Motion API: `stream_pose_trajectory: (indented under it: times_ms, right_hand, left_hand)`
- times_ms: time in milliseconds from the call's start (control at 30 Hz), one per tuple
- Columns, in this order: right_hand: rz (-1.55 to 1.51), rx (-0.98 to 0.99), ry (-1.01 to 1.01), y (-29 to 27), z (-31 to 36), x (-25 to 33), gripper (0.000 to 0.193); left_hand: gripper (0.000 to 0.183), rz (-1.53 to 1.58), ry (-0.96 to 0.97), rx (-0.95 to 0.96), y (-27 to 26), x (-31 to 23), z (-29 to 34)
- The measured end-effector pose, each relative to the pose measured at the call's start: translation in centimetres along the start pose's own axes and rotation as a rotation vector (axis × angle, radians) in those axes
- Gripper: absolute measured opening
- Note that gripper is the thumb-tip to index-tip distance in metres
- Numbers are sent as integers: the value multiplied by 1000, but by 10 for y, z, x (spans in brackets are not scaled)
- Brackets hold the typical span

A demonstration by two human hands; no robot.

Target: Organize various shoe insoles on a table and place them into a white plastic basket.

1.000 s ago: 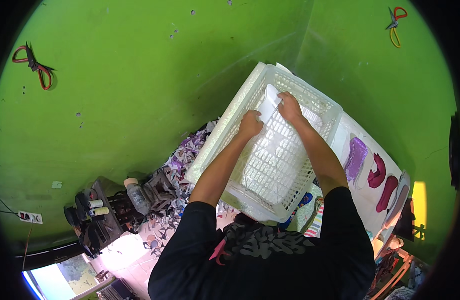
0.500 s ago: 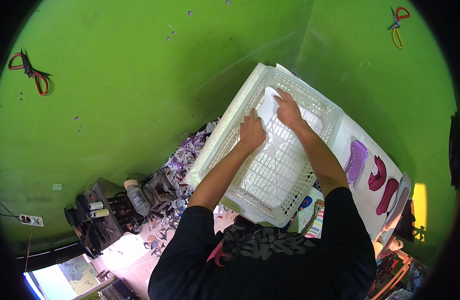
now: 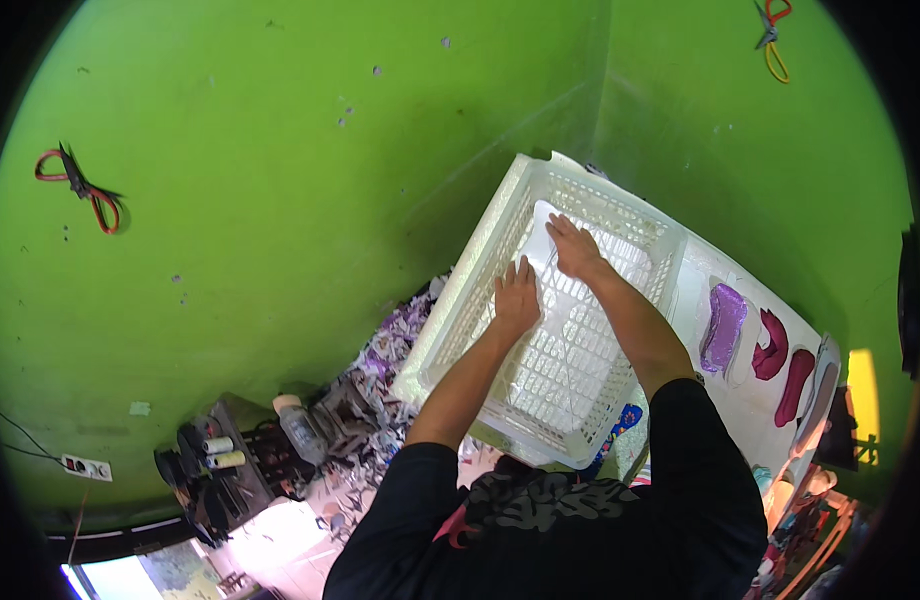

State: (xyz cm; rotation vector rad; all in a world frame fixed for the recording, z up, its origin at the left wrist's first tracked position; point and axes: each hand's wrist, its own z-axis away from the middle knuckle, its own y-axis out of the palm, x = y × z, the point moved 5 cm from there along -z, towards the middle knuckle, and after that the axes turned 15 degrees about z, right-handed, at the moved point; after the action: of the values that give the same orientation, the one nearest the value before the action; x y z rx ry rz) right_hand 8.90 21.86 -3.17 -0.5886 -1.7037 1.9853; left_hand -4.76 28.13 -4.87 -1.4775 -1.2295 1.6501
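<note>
**Both hands flat inside white crate**

Left hand (image 3: 517, 295): fingers (image 3: 521, 268) stretched out & pressed flat, palm down, on a clear plastic sheet (image 3: 555, 330) lining the crate floor; nothing gripped. Right hand (image 3: 574, 246): fingers (image 3: 558, 224) spread & laid flat on the same sheet, further in twd the far end; nothing clenched either. The 2 hands are set near each other, not touching, w/ forearms reaching in over the near rim.

The sheet is seen lying inside the white slotted plastic crate (image 3: 475, 290), a rectangular basket w/ perforated walls & base, tilted diagonally in the view. The crate is placed in the corner of the bright green walls (image 3: 280, 200), its far end close to the corner.

R of the crate, a white board (image 3: 740, 370) is seen w/ shaped cut pieces on it: one purple glittery piece (image 3: 724, 326) & dark pink curved pieces (image 3: 770, 345) beside it. L of the crate, a heap of purple-&-white paper scraps (image 3: 380, 370) is piled against its side. Further L, a small clear bottle w/ pale cap (image 3: 298, 428) & a dark rack of tools (image 3: 215, 475) are seen.

Red-handled scissors (image 3: 80, 188) are hung on the L wall; another pair w/ red & yellow handles (image 3: 772, 30) is hung top R.
</note>
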Motion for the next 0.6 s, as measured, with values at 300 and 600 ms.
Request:
stream_pose_trajectory:
  times_ms: [300, 600]
  right_hand:
    - [-192, -73, 17, -84, 47, -5, 40]
    - [-413, -611, 186, -129, 222, -128, 24]
  left_hand:
    - [60, 204, -180, 416, -8, 26, -38]
    - [31, 756, 154, -12, -79, -100, -68]
